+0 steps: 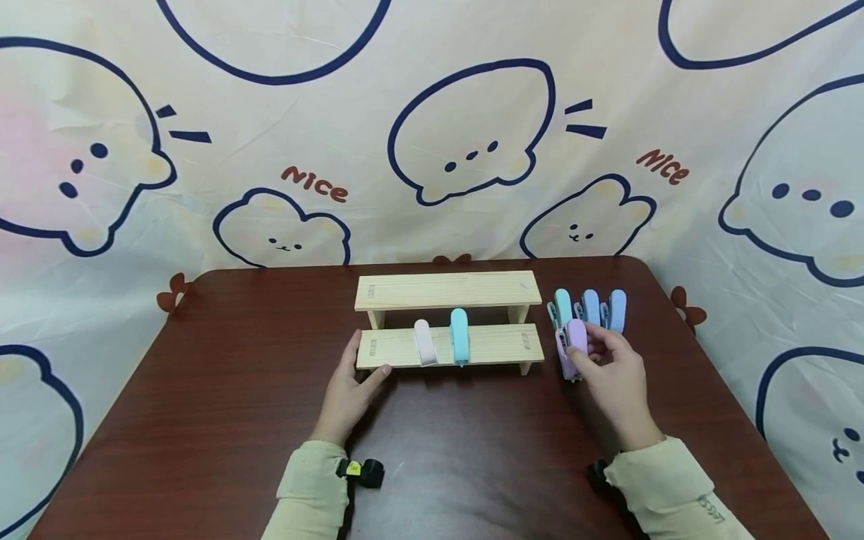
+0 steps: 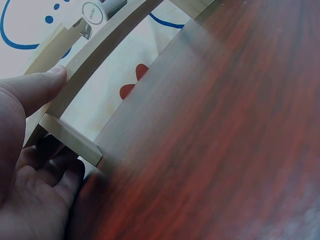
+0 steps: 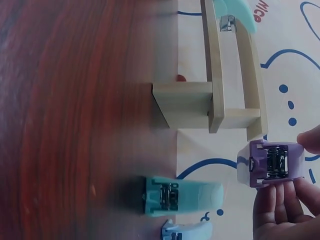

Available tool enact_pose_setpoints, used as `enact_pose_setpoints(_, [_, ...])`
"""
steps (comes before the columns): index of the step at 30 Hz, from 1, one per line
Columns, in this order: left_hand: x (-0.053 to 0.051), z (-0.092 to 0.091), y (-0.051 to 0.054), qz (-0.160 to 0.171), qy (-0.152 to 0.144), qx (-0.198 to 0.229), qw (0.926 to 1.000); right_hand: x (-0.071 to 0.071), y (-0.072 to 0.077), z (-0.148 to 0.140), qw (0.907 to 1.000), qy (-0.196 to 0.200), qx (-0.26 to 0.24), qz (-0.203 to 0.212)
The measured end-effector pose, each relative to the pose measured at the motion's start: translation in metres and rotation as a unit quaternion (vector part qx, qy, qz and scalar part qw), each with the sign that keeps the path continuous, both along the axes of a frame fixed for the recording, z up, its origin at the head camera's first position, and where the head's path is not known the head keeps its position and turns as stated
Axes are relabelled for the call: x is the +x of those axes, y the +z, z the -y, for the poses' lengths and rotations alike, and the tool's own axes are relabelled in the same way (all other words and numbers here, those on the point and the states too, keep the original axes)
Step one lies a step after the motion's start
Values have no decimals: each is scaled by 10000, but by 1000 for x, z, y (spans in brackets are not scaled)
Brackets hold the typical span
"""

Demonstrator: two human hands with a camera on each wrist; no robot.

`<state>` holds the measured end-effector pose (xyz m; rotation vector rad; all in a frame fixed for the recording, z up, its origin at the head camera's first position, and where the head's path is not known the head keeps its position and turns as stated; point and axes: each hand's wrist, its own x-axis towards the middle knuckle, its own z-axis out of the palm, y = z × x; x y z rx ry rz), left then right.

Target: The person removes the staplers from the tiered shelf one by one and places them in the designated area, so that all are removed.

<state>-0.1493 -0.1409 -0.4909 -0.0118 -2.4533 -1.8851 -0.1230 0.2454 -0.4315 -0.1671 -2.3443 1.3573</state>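
Note:
My left hand (image 1: pixel 347 397) grips the left end of the lower step of a two-step wooden stand (image 1: pixel 398 349). Its thumb lies on the step's front edge in the left wrist view, with the fingers curled around the end by the leg (image 2: pixel 75 140). To the right of the stand, my right hand (image 1: pixel 617 375) pinches a purple stapler (image 1: pixel 577 337) between thumb and fingers. The right wrist view shows the purple stapler (image 3: pixel 275 162) apart from the stand, its spring facing the camera. A white stapler (image 1: pixel 425 343) and a light-blue stapler (image 1: pixel 460 335) sit on the lower step.
Behind the purple stapler stand a mint-green stapler (image 1: pixel 562 301) and two blue staplers, one (image 1: pixel 590 306) beside the other (image 1: pixel 617 309). The upper step (image 1: pixel 448 289) rises at the back. A dark wooden table (image 1: pixel 256 360) meets a patterned cloth (image 1: pixel 466 232) behind.

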Motion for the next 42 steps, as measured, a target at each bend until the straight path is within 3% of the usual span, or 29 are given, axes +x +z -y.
enact_pose_setpoints(17, [-1, 0, 0, -32, -29, 98, 9999, 2, 12, -18, 9989, -398, 32, 252])
enact_pose_setpoints(33, [-1, -1, 2, -24, -25, 61, 10000, 0, 8, -32, 9922, -906, -444, 728])
enact_pose_setpoints(42, [0, -1, 2, 6, 18, 104, 9999, -5, 0, -37, 9899, -912, -413, 1000])
